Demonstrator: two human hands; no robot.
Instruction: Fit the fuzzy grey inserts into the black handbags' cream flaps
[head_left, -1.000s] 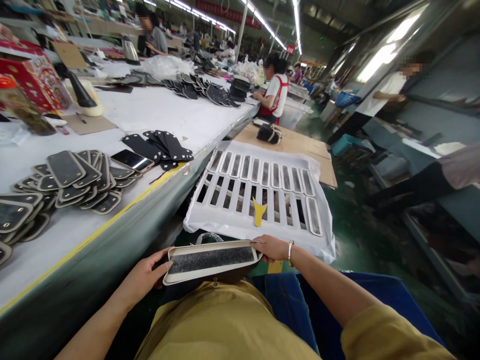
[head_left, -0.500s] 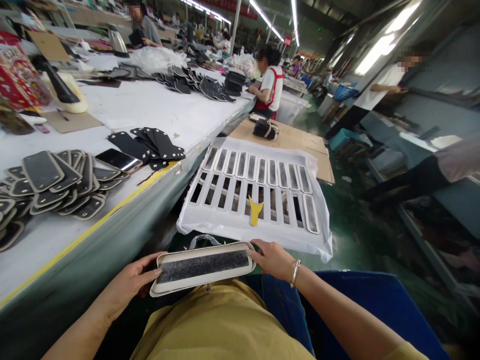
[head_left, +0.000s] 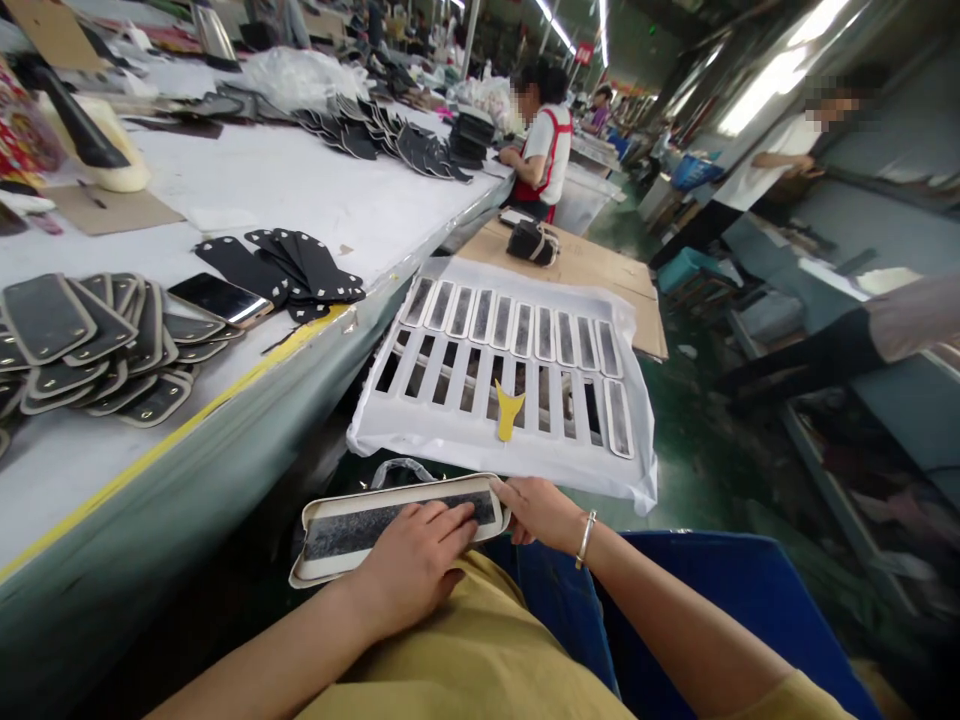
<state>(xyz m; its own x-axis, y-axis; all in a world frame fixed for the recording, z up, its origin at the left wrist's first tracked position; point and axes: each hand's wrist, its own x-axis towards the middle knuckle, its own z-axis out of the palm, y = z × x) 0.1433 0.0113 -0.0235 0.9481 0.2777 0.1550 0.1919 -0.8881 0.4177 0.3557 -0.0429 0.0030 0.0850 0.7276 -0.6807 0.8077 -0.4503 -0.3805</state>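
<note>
A long cream-edged piece with a dark fuzzy strip [head_left: 341,530] lies across my lap. My left hand [head_left: 412,560] rests flat on top of its middle, fingers stretched out along the strip. My right hand [head_left: 536,510] grips the piece's right end with curled fingers. Just beyond it, a white slotted rack [head_left: 450,425] holds several similar strips in its far row, and a yellow scraper [head_left: 508,410] stands near its middle.
A long white worktable [head_left: 300,200] runs along my left with piles of dark flat pieces [head_left: 97,340], black studded pieces [head_left: 300,265] and a phone [head_left: 220,298]. A blue bin [head_left: 720,590] sits at my right. Other people work farther down the aisle.
My left hand has left the piece's left end and now lies flat on top of the dark strip. The piece has sunk slightly lower on my lap.
</note>
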